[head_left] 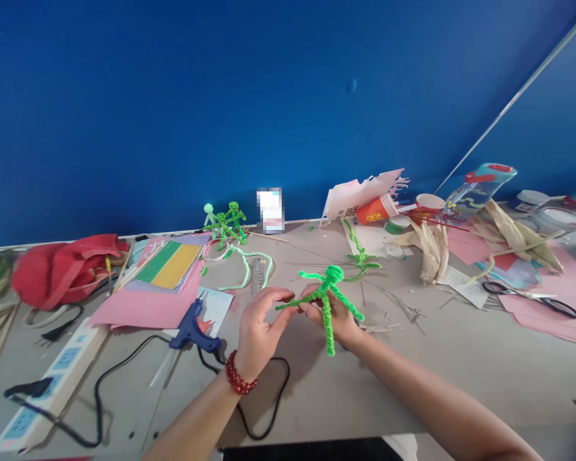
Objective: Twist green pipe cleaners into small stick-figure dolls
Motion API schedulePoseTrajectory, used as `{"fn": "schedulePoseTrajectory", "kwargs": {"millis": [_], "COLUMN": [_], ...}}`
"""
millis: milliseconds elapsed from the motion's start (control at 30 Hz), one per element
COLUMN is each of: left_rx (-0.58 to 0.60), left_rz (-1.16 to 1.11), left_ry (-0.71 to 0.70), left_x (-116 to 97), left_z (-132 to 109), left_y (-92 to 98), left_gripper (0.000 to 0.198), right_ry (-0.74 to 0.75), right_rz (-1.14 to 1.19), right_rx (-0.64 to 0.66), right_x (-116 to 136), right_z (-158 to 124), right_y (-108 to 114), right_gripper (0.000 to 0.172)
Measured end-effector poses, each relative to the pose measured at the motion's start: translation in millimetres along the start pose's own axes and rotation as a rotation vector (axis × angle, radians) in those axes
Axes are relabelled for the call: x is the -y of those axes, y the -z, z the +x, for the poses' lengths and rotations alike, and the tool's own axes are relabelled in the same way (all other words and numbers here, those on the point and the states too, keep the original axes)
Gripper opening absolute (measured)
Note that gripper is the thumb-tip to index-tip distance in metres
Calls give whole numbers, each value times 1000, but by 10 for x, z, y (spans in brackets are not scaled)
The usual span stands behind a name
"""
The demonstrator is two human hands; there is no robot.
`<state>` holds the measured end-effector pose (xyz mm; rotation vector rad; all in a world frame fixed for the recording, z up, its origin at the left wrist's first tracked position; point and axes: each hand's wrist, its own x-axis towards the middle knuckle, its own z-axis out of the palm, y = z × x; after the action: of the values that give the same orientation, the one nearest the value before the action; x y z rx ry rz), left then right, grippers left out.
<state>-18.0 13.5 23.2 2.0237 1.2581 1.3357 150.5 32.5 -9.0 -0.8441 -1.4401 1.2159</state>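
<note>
Just above the desk, R hand grips a green pipe-cleaner figure upright by its trunk, L hand pinching its arm tip alongside.

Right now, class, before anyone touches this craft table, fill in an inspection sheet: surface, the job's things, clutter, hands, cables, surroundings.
Surface: grey table, strewn with thin wire offcuts.
Job's things: green pipe-cleaner figure held above the table; finished figures stand by the wall.
Clutter: pink paper, coloured sheets, red cloth, corn husks, scissors, tipped paper cup, ruler.
Hands: left hand pinches the figure's arm; right hand grips its body from behind.
Cables: black cable trails beside the blue glue gun; power strip holds a black plug.
Surroundings: blue wall; no other person seen.
</note>
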Motion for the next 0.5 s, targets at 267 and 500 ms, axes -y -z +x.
{"fn": "schedulePoseTrajectory", "kwargs": {"millis": [267,500], "left_rx": [24,104], "left_rz": [-48,-112], "left_ry": [33,199], "left_x": [-5,8], "left_z": [12,18], "left_y": [4,14], "left_gripper": [6,14], "right_ry": [-15,-10], "right_rz": [-14,-69], "right_rx": [10,20], "right_x": [23,33], "right_z": [2,16], "right_y": [-16,1], "right_gripper": [13,17]}}
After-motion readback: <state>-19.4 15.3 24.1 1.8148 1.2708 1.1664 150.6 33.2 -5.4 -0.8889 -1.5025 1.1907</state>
